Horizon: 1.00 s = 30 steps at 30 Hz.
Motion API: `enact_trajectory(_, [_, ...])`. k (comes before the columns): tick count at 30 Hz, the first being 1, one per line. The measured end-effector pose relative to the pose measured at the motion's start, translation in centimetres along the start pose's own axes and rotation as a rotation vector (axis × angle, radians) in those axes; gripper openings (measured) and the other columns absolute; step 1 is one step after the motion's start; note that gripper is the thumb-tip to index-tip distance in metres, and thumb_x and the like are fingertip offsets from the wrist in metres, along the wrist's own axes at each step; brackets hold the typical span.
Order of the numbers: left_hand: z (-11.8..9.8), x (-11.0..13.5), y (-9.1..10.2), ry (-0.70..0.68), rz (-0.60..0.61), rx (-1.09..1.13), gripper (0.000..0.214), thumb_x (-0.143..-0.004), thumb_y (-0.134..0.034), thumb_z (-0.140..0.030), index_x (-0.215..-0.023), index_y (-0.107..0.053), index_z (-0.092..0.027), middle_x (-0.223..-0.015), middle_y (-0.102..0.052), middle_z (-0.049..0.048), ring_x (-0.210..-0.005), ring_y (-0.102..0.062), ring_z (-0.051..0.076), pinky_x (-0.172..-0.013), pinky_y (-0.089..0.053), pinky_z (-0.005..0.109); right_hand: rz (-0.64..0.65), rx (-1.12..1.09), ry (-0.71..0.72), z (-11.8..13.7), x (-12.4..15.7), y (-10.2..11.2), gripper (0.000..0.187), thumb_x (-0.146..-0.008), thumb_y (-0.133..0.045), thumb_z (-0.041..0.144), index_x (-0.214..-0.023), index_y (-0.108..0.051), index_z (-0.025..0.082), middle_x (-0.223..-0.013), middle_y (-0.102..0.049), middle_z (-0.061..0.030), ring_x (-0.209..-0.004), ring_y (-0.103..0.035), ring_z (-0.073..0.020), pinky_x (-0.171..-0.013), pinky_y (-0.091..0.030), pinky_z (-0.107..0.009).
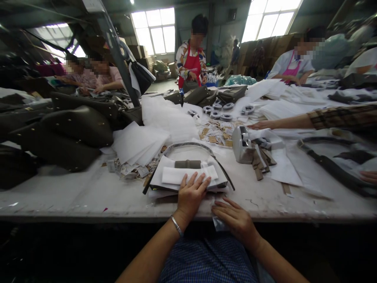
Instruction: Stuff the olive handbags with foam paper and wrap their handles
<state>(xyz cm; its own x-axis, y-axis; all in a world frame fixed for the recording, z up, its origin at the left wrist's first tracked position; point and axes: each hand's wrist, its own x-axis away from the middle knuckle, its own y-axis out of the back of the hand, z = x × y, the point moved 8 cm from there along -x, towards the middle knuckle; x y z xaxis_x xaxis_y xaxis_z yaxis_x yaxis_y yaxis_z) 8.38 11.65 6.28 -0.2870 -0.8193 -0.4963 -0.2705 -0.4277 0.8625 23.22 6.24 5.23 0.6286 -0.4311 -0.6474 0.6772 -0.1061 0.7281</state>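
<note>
Partly, the left grip [191, 195] masks the near edge of a folded white strip [176, 175], and most of a small clear packet [218, 223] is lost beneath the right grip [234, 214]. Blur softens the dark bags [67, 133] at left; a co-worker's hand [369, 175] is cut off by the frame's right edge. The strip lies directly under the left grip's open, spread fingers, on a white sheet before an olive roll [187, 164] and a curved dark strap [224, 170]. The right grip rests over the packet at the edge of the table [73, 200]; whether it pinches the packet cannot be told. Beyond, white sheets [141, 143], brown tags [212, 139] and a grey dispenser-like box [243, 149] crowd the far side.
</note>
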Motion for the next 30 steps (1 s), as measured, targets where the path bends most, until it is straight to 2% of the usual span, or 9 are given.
enact_trajectory(6, [-0.1,-0.1,0.0,-0.013,-0.05,-0.003,0.042,-0.098,-0.056,-0.032,-0.139,-0.051,-0.038,-0.141,-0.058,-0.0033,-0.133,-0.05,0.023,-0.115,-0.034,0.053,-0.031,0.001,-0.091,1.9,-0.3,0.7,0.032,-0.096,-0.044,0.007,-0.114,-0.068,0.02,-0.103,-0.077,-0.0049,-0.1,-0.072,-0.0175,-0.096,-0.057,-0.034])
enact_trajectory(13, [0.1,0.0,-0.4,-0.025,-0.05,-0.004,0.04,-0.1,-0.051,-0.032,-0.139,-0.051,-0.038,-0.142,-0.056,-0.0037,-0.134,-0.05,0.024,-0.116,-0.032,0.053,-0.018,0.023,-0.145,3.6,-0.3,1.2,0.031,-0.096,-0.044,0.007,-0.111,-0.068,0.019,-0.102,-0.077,-0.0047,-0.096,-0.073,-0.0162,-0.093,-0.057,-0.031])
enact_trajectory(17, [-0.2,0.2,-0.4,-0.058,-0.058,-0.021,0.041,-0.099,-0.052,-0.031,-0.14,-0.05,-0.038,-0.145,-0.053,-0.0021,-0.135,-0.048,0.024,-0.116,-0.031,0.053,-0.033,-0.016,-0.165,3.8,-1.5,2.4,0.035,-0.094,-0.042,0.004,-0.111,-0.068,0.02,-0.102,-0.077,-0.0038,-0.093,-0.073,-0.0149,-0.092,-0.056,-0.029])
enact_trajectory(21, [-0.5,0.5,-0.3,-0.09,-0.069,-0.046,0.044,-0.098,-0.054,-0.027,-0.141,-0.049,-0.035,-0.149,-0.049,0.0018,-0.134,-0.048,0.023,-0.117,-0.031,0.054,-0.023,-0.057,-0.209,1.9,-4.4,4.1,0.035,-0.091,-0.045,0.004,-0.108,-0.07,0.022,-0.098,-0.078,-0.0016,-0.09,-0.073,-0.0151,-0.091,-0.055,-0.028])
enact_trajectory(24, [-0.6,0.7,-0.4,-0.091,-0.072,-0.036,0.047,-0.097,-0.057,-0.025,-0.141,-0.048,-0.035,-0.14,-0.058,0.0043,-0.126,-0.054,0.023,-0.115,-0.033,0.055,0.002,-0.066,-0.24,-0.4,-7.0,4.6,0.04,-0.086,-0.045,0.002,-0.103,-0.074,0.024,-0.094,-0.078,-0.0006,-0.088,-0.072,-0.0164,-0.087,-0.055,-0.028])
enact_trajectory(27, [-0.6,0.8,-0.4,-0.089,-0.103,0.017,0.039,-0.096,-0.058,-0.024,-0.134,-0.056,-0.032,-0.129,-0.065,0.0037,-0.12,-0.058,0.022,-0.114,-0.034,0.056,0.051,-0.068,-0.349,-3.5,-9.1,4.0,0.038,-0.082,-0.052,0.003,-0.099,-0.077,0.026,-0.093,-0.078,-0.0002,-0.086,-0.073,-0.0173,-0.081,-0.055,-0.026])
enact_trajectory(30, [-0.6,0.8,0.0,-0.093,-0.151,0.057,0.022,-0.096,-0.057,-0.023,-0.116,-0.066,-0.026,-0.124,-0.067,0.0037,-0.116,-0.059,0.022,-0.114,-0.036,0.054,0.151,-0.088,-0.512,-7.0,-10.2,2.6,0.035,-0.077,-0.061,0.006,-0.098,-0.078,0.029,-0.095,-0.078,0.0011,-0.087,-0.073,-0.0189,-0.081,-0.054,-0.027])
